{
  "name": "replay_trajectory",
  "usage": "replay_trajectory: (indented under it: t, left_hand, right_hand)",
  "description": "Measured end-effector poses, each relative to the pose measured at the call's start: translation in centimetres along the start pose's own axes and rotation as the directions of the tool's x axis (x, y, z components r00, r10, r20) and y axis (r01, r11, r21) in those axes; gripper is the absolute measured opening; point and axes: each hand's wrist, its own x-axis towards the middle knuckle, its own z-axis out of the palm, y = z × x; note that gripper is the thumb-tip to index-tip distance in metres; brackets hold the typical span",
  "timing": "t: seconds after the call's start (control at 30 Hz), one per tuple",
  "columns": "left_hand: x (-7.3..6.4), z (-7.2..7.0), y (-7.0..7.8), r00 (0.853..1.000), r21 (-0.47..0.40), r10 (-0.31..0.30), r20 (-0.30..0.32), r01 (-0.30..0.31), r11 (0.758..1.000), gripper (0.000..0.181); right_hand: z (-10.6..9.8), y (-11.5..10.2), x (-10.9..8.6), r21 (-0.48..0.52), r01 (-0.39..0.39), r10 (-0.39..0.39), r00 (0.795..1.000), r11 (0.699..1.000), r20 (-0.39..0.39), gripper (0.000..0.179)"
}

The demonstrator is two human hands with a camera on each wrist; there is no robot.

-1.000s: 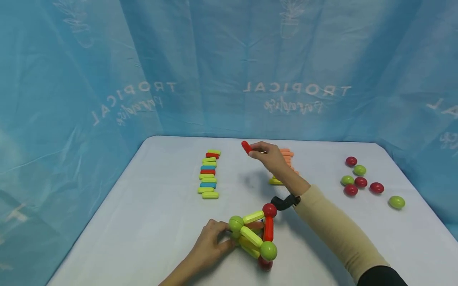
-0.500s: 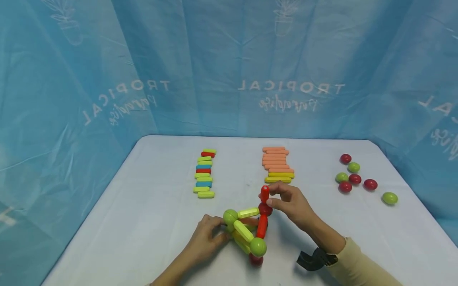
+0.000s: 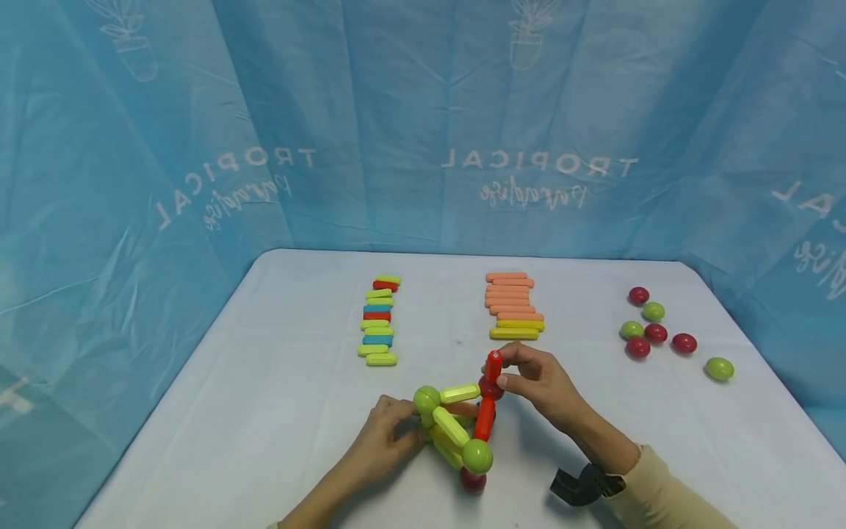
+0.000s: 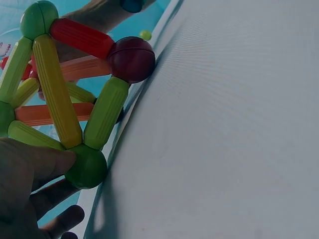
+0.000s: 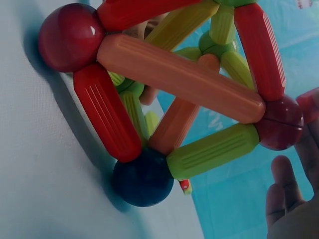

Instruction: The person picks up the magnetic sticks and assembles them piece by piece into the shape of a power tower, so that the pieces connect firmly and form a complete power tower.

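Note:
A ball-and-rod frame of magnetic building pieces [image 3: 451, 426] stands near the table's front, with green, red and dark blue balls joined by ribbed rods. My left hand [image 3: 383, 443] steadies its left side; in the left wrist view the thumb and a finger grip a green ball [image 4: 87, 168] at a lower corner. At the upper right corner, my right hand [image 3: 540, 383] pinches a short red rod [image 3: 494, 364] standing upright on a red ball [image 3: 490, 389]. In the right wrist view only an edge of this rod [image 5: 310, 99] shows, beside the red corner ball [image 5: 280, 122].
Behind the frame lie a column of short green, red and blue rods [image 3: 377, 316] and a stack of longer orange and yellow rods [image 3: 512, 297]. Loose red and green balls [image 3: 654, 333] lie at the right. A blue printed curtain [image 3: 396, 132] hangs behind the white table [image 3: 264, 382].
My right hand has come from the back of the table toward me, bringing the red rod onto the frame's upper right red ball. My left hand has kept its hold on the frame.

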Motion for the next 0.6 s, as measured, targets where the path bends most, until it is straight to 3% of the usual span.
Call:
replay_trajectory:
  t: [0.17, 0.3, 0.47, 0.6]
  left_hand:
    - [-0.3, -0.3, -0.1, 1.0, 0.022, 0.026, 0.006, -0.026, 0.999, 0.025]
    - [-1.0, -0.9, -0.1, 0.999, 0.038, 0.044, -0.015, -0.043, 0.998, 0.024]
    - [-2.4, -2.2, -0.2, 1.0, 0.045, 0.025, -0.018, -0.024, 0.999, 0.025]
    - [-3.4, -3.5, -0.5, 0.998, 0.05, -0.058, 0.01, 0.057, 0.997, 0.029]
  right_hand:
    - [-0.5, 0.4, 0.9, 0.028, 0.062, -0.064, 0.996, 0.998, 0.065, 0.02]
    - [0.1, 1.1, 3.8, 0.01, 0.099, -0.099, 0.995, 0.995, 0.031, 0.024]
    - [3.9, 2.7, 8.8, -0.164, 0.034, -0.03, 0.999, 0.986, 0.025, 0.026]
    - [7.2, 4.7, 11.6, -0.362, -0.025, 0.039, 0.999, 0.932, 0.032, 0.025]
